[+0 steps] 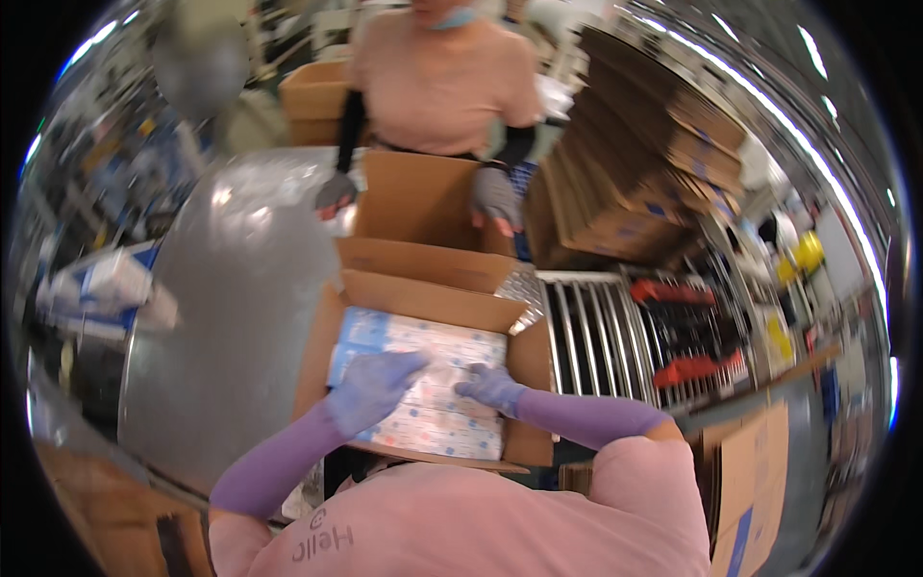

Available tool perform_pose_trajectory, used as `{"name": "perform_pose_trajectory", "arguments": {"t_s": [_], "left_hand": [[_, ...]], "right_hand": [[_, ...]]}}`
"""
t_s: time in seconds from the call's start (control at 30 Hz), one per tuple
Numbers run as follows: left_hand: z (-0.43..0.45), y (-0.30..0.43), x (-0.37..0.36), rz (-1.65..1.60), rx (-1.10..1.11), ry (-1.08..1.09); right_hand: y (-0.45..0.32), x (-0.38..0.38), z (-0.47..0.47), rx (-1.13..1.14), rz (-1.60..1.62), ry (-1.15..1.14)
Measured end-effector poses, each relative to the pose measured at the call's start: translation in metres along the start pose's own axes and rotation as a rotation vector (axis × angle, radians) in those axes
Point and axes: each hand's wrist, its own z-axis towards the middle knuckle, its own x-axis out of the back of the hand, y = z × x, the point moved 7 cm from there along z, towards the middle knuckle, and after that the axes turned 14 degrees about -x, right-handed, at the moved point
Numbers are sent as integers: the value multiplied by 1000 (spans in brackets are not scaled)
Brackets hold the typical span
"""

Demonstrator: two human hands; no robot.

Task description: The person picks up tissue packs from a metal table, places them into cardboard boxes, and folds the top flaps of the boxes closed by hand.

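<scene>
An open cardboard carton (530,389) stands before me with its flaps spread, filled with white and light-blue printed boxes (447,425). My left hand (375,389), in a pale violet glove, lies over the boxes at the left, fingers pointing inward. On the right side of the same layer rests my right hand (492,389), gloved alike, its fingers apart and slightly bent. Neither hand shows anything held. Beyond the carton is a second open cardboard carton (425,202), with a co-worker's grey-gloved hands at its two sides.
A metal table (231,346) extends to the left, with white and blue boxes (115,285) beyond its edge. At the right run a roller conveyor (595,332) with red and black parts and stacked flattened cartons (627,187). A co-worker in pink stands opposite.
</scene>
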Motion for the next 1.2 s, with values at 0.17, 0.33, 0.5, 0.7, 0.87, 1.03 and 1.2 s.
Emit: {"name": "perform_pose_trajectory", "arguments": {"t_s": [0.17, 0.33, 0.5, 0.7, 0.87, 1.03, 1.2], "left_hand": [[104, -2, -217, 165, -358, -568], [68, -49, -275, 501, -428, -752], [23, -56, -263, 394, -188, -556], [6, -68, -176, 482, 21, -396], [-11, -69, 13, 871, 237, -148], [-28, -43, -38, -245, 565, -460], [-54, -8, -136, 68, 221, -1221]], "right_hand": [[0, -45, -4, 337, -416, -215], [-7, -23, -76, 675, -318, -159], [34, 96, -94, 497, 205, 564], [80, 72, -2, 362, 696, 172], [121, 87, -32, 370, 794, 163], [126, 104, -19, 102, 335, 347], [66, 17, 14, 148, -231, 300]]}}
